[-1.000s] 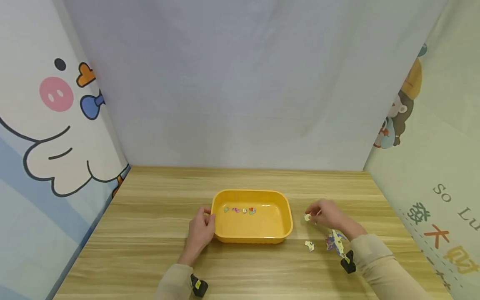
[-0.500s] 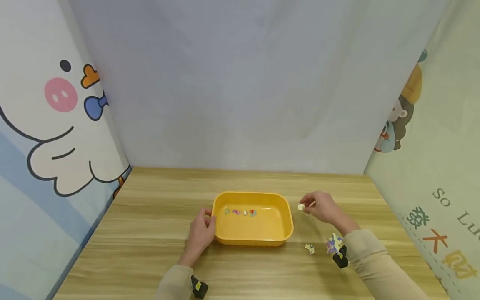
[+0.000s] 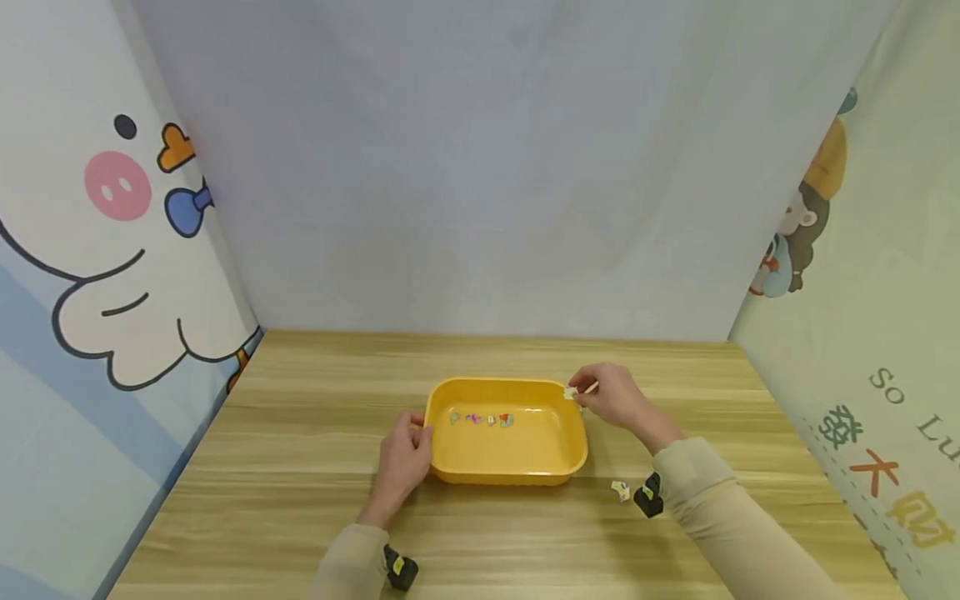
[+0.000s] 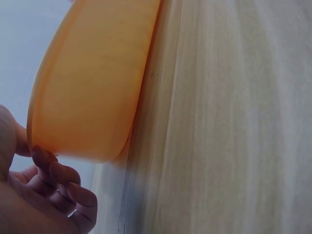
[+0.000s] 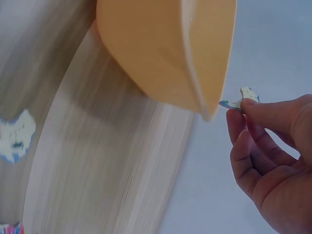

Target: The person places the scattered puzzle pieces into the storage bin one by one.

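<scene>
In the head view's lower centre, the left hand grips the left rim of the yellow tray, its fingers curled. Right of centre, the right hand is nearly closed, thumb and fingertip pinching a small pale piece at the tray's upper-right corner. Another pale scrap lies on the table, lower right.
</scene>
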Demonstrator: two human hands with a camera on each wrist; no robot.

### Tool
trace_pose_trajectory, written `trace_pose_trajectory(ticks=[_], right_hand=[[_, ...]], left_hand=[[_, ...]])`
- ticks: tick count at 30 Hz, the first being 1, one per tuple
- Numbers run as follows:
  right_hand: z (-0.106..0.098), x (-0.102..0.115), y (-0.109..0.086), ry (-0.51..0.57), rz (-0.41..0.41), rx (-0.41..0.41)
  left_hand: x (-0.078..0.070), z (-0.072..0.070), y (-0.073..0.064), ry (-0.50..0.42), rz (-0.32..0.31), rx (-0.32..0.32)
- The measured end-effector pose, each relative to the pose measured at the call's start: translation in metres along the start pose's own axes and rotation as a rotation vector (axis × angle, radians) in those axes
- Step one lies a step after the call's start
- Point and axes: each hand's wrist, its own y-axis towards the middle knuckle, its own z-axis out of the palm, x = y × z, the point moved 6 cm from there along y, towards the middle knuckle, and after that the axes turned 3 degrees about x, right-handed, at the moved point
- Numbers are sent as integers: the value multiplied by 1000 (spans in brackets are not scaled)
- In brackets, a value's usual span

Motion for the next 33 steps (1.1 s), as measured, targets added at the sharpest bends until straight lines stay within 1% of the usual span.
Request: trace_pose_trajectory(ticks=[1, 4, 9, 13, 20, 26, 33], right_hand=[[3, 3, 2, -1, -10, 3], [11, 10, 8, 3, -3, 10], [22, 17, 13, -27, -1, 33], [30, 17, 17, -53, 1, 56], [41, 13, 23, -74, 28, 89], [48, 15, 27, -76, 44, 82], [56, 21, 32, -76, 70, 74]], left_hand=[[0, 0, 0, 0, 0, -1], [0, -1, 0, -1, 1, -3], [0, -1, 0, -8, -1, -5], [0, 0, 0, -12, -2, 0], [0, 1, 0, -10, -3, -4], [0, 1, 0, -13, 0, -2], [-1, 0, 0, -24, 13, 0]])
